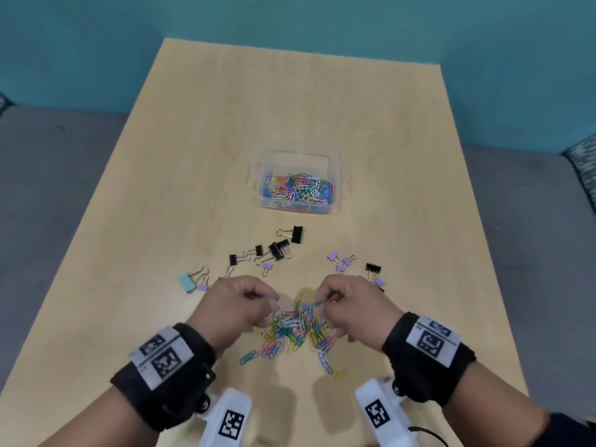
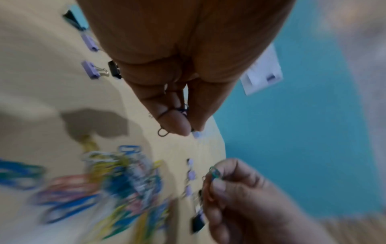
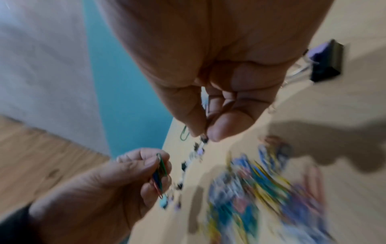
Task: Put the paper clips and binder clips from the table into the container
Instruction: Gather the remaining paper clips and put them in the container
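Observation:
A clear plastic container (image 1: 335, 185) past mid-table holds many coloured paper clips. A loose pile of paper clips (image 1: 295, 329) lies near the front edge, between my hands. My left hand (image 1: 272, 301) hovers over the pile's left side and pinches a few paper clips (image 3: 159, 173). Over the right side, my right hand (image 1: 319, 304) pinches a green paper clip (image 1: 322, 302) with others. Black binder clips (image 1: 277, 250), lilac binder clips (image 1: 338, 261) and a pale blue one (image 1: 187, 282) lie scattered between the pile and the container. The wrist views are blurred.
The wooden table (image 1: 290, 101) stands in front of a teal wall, with grey floor on both sides. White marker-tagged camera mounts (image 1: 230, 417) hang under my wrists near the front edge. A black binder clip (image 1: 373, 269) lies just beyond my right hand.

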The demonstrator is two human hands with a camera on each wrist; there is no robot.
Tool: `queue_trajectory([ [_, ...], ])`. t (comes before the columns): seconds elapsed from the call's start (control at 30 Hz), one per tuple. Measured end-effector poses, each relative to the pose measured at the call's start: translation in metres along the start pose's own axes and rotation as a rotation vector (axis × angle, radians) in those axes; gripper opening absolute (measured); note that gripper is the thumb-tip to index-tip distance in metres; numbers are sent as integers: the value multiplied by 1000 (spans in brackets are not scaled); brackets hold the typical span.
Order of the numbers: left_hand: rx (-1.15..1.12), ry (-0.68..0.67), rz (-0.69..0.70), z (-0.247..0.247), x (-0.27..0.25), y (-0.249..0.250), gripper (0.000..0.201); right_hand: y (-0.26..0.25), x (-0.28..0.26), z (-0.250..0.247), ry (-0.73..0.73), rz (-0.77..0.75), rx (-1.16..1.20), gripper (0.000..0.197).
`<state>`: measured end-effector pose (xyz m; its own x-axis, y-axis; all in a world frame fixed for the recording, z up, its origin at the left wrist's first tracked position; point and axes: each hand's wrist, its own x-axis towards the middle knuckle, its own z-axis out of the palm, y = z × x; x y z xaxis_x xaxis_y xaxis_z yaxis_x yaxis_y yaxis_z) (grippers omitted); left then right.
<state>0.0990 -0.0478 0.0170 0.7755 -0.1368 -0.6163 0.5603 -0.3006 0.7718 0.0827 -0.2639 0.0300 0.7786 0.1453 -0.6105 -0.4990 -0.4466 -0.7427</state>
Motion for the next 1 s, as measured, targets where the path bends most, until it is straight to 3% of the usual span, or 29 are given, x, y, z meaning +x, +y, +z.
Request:
queue_trajectory([
  [0.17, -239, 39, 78, -16, 42, 66, 8, -44, 41, -46, 143, -186, 92, 15],
  [0.37, -163, 172, 220, -18, 112, 131, 14, -97, 111, -78, 338, -271, -172, 21],
  [0.47, -100, 173, 216, -11, 131, 141, 8, -111, 133, -82, 342, -260, -421, 16],
  [0.53, -82, 183, 191, -12, 133, 137, 18, -111, 134, -85, 359, -222, -580, 31],
  [0.67, -50, 220, 224, -24, 102, 114, 24, -84, 98, -75, 426, -319, -608, 37],
  [0.73, 103, 178, 243, -25, 73, 85, 23, -57, 69, -55, 328, -359, -644, 34],
  [0.83, 680, 53, 346, -10, 32, 22, 33, -14, 35, -13, 61, -358, -815, 35],
  [0.9, 941, -32, 411, 6, 15, -14, 42, 12, 29, 13, -41, -374, -882, 50],
  [1.0, 1137, -27, 465, 26, 8, -45, 46, 36, 28, 41, -80, -405, -1051, 69],
])
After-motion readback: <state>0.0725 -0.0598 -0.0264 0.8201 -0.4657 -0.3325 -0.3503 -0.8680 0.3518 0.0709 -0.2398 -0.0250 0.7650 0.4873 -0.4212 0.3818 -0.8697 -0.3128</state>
